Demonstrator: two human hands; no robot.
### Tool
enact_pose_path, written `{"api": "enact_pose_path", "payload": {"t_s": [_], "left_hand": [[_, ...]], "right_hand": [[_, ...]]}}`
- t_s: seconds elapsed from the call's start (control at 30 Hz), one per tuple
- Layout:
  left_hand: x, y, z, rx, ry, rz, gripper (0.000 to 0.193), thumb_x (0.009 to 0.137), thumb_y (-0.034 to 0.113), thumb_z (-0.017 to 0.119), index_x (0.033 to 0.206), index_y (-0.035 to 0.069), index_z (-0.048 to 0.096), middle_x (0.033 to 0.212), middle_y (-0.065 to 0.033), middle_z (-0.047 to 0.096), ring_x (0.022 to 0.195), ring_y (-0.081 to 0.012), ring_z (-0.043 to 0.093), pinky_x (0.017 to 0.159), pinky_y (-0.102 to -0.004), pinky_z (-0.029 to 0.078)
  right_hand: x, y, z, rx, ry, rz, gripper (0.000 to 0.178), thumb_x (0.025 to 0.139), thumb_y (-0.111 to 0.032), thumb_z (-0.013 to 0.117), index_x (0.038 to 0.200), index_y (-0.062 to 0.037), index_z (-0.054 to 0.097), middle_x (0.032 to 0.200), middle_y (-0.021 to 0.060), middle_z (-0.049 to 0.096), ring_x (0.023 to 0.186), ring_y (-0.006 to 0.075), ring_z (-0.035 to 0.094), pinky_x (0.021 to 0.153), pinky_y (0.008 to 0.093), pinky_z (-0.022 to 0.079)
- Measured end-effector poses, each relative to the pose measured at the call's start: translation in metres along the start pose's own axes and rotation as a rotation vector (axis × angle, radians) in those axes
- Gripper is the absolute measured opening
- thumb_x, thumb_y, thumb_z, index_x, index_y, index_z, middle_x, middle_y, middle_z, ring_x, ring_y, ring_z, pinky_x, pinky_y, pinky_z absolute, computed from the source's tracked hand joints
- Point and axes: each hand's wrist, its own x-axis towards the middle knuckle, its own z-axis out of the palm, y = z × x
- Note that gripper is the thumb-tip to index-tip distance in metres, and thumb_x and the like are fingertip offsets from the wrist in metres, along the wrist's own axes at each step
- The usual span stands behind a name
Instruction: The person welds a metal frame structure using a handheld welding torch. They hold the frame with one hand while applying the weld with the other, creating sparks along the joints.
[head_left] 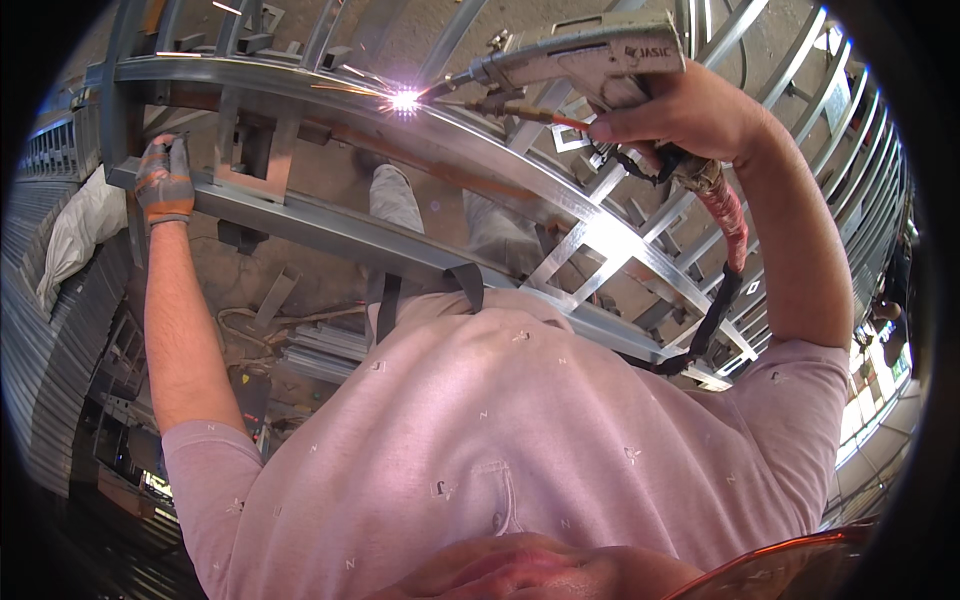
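My right hand (695,118), bare, is wrapped around the grip of a welding gun (585,52) at the upper right. The gun's nozzle points left at a bright spark on a curved steel tube (480,125), and a thin feed line with an orange section runs under its body. A red and black wrapped cable (728,215) hangs from the grip. At the left, my left hand (166,182) in a grey and orange glove is closed over the end of a straight steel tube (330,222), beside the frame's corner post. The glove hides part of that tube.
Short cross pieces (575,262) join the two tubes. Curved metal bars (800,85) fill the right side. Corrugated sheet (45,330) and a white sack (85,225) lie at the left. Steel lengths (325,352) rest on the floor below the frame.
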Motion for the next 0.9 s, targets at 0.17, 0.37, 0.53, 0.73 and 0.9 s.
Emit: {"api": "enact_pose_path", "payload": {"t_s": [0.17,0.37,0.53,0.73,0.9], "left_hand": [[0.000,-0.003,0.000,0.000,0.002,0.001,0.026,0.105,0.033,0.059,0.107,0.010,0.071,0.105,-0.0170,0.074,0.101,-0.0403,0.070,0.087,-0.0482,0.055],[0.002,0.010,-0.004,-0.068,-0.001,-0.095,0.026,0.104,0.033,0.060,0.107,0.010,0.072,0.106,-0.0171,0.075,0.101,-0.0397,0.071,0.087,-0.0470,0.056],[0.004,0.014,-0.006,-0.105,-0.004,-0.139,0.026,0.104,0.033,0.060,0.107,0.010,0.072,0.106,-0.0172,0.075,0.101,-0.0392,0.071,0.087,-0.0466,0.056],[0.000,-0.002,0.001,-0.057,0.032,-0.012,0.026,0.104,0.034,0.061,0.106,0.011,0.072,0.106,-0.0166,0.075,0.099,-0.0394,0.072,0.086,-0.0468,0.056],[0.003,0.011,-0.004,-0.085,-0.006,-0.127,0.026,0.104,0.036,0.060,0.107,0.013,0.073,0.106,-0.0161,0.075,0.099,-0.0392,0.072,0.085,-0.0473,0.056]], "right_hand": [[0.003,0.005,-0.002,-0.050,-0.018,0.045,0.038,0.089,-0.023,0.086,0.116,0.0014,0.074,0.072,0.0043,0.069,0.058,0.0121,0.064,0.054,0.0295,0.049],[0.001,0.011,-0.002,-0.017,0.006,-0.013,0.044,0.090,-0.022,0.086,0.122,0.0024,0.072,0.074,0.0053,0.071,0.059,0.0120,0.065,0.056,0.0284,0.049],[0.000,0.010,-0.004,-0.037,-0.004,0.003,0.041,0.090,-0.022,0.086,0.119,0.0024,0.073,0.072,0.0050,0.070,0.058,0.0116,0.064,0.055,0.0283,0.048],[-0.002,0.008,-0.005,-0.072,-0.017,0.010,0.036,0.090,-0.023,0.085,0.114,0.0020,0.074,0.067,0.0047,0.069,0.055,0.0116,0.063,0.054,0.0282,0.047],[-0.002,0.011,-0.006,-0.039,-0.025,0.001,0.035,0.091,-0.022,0.085,0.114,0.0022,0.074,0.066,0.0047,0.069,0.054,0.0117,0.063,0.053,0.0285,0.047]]}}
